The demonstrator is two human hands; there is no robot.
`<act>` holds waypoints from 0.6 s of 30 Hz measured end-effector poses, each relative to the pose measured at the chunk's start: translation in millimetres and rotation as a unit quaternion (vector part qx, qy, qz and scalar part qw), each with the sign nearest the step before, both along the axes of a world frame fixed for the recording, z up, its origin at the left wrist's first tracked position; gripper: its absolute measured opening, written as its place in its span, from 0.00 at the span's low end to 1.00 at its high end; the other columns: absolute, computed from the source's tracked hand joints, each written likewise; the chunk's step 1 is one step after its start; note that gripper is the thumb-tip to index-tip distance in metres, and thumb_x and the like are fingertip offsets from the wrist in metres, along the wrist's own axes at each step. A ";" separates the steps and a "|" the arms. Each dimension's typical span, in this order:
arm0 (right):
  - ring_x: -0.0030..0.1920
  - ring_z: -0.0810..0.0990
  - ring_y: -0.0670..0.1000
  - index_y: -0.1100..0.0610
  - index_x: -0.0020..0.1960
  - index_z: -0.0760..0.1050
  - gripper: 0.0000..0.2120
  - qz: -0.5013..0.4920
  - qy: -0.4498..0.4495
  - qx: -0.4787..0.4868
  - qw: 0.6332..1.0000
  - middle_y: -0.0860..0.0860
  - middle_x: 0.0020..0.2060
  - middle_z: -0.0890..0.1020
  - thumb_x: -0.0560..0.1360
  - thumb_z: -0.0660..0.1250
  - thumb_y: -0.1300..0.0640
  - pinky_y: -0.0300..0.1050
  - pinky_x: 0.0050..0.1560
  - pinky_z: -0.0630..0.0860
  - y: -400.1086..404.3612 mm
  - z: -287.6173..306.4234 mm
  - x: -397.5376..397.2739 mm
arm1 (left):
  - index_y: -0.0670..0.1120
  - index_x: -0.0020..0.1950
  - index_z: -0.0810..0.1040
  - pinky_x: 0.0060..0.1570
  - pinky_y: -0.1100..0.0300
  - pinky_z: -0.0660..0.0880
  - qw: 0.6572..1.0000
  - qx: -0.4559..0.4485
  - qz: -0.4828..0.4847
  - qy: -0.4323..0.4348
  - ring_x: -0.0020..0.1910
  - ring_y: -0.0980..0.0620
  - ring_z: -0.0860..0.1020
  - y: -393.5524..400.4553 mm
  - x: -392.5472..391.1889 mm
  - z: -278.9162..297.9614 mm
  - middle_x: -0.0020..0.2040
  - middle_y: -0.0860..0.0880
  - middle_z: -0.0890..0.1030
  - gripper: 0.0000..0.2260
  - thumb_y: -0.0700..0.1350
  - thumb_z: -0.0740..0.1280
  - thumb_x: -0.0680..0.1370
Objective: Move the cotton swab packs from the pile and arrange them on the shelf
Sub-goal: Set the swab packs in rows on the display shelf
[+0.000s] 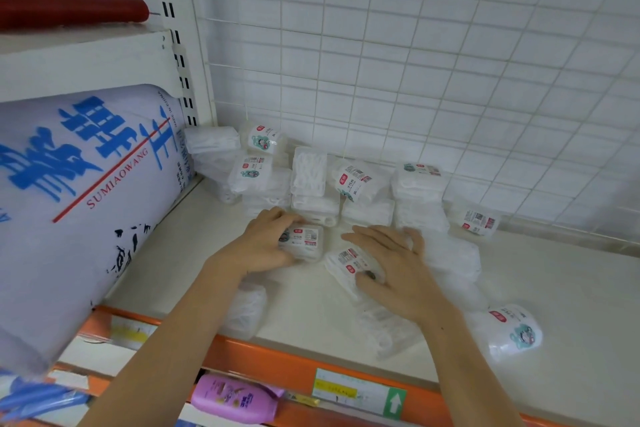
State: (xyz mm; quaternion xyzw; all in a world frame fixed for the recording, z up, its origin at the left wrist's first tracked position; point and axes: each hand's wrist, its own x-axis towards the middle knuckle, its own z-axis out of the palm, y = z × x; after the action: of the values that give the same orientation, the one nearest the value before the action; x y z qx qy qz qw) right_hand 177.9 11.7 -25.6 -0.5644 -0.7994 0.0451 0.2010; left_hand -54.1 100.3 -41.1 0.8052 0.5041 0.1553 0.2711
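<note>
Left hand (pixel 264 242) curled round one labelled cotton swab pack (pixel 302 242) at mid-shelf; right hand (pixel 391 267) with fingers spread, pressing flat on another pack (pixel 349 263) just beside it. Remaining packs stacked along the far wire-grid back (pixel 415 62) of the shelf (pixel 311 308), a few loose near the orange front edge (pixel 277 362). Large white bag (pixel 69 201) at left.

The large white bag (pixel 79 191) at the left of the frame carries "SUMIAOWANG" in red beside big blue Chinese characters. A green tag (pixel 394 402) on the shelf's orange edge, bottom centre, shows a white upward arrow. Print on the swab pack labels is too small to read.
</note>
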 end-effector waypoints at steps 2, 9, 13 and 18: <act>0.69 0.49 0.31 0.34 0.67 0.62 0.31 0.050 0.055 -0.082 0.994 0.31 0.68 0.58 0.62 0.55 0.41 0.35 0.68 0.41 -0.8 1.7 -0.8 | 0.56 0.66 0.66 0.57 0.60 0.60 1.000 -0.010 -0.003 0.003 0.58 0.51 0.63 -0.9 0.1 0.8 0.57 0.52 0.67 0.33 0.51 0.64 0.60; 0.67 0.53 0.34 0.37 0.63 0.68 0.27 0.032 0.174 -0.200 0.964 0.34 0.65 0.62 0.67 0.70 0.52 0.41 0.70 0.56 1.2 -1.0 -2.3 | 0.56 0.67 0.66 0.57 0.60 0.60 1.000 -0.025 0.005 -0.012 0.59 0.51 0.63 -3.1 0.8 3.1 0.58 0.52 0.67 0.34 0.50 0.63 0.60; 0.62 0.59 0.44 0.42 0.65 0.67 0.26 -0.088 0.098 -0.098 0.987 0.43 0.57 0.65 0.70 0.63 0.35 0.44 0.63 0.64 1.8 -2.9 -3.5 | 0.58 0.66 0.66 0.61 0.56 0.62 1.000 -0.030 0.006 -0.007 0.60 0.50 0.63 -1.4 -0.5 0.1 0.57 0.53 0.68 0.33 0.51 0.64 0.60; 0.61 0.66 0.51 0.47 0.70 0.65 0.19 -0.130 0.117 -0.107 0.979 0.50 0.57 0.66 0.79 0.53 0.50 0.45 0.61 0.66 2.2 -4.0 -2.0 | 0.70 0.55 0.65 0.62 0.55 0.61 0.998 -0.056 -0.021 -0.026 0.59 0.51 0.63 -5.1 0.6 3.5 0.55 0.54 0.68 0.28 0.46 0.61 0.59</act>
State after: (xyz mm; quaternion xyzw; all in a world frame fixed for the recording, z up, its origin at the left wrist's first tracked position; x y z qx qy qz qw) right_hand 175.9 13.9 -29.6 -0.6725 -0.6808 0.1696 0.2355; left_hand -53.4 95.1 -37.6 0.7946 0.4880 0.1422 0.3320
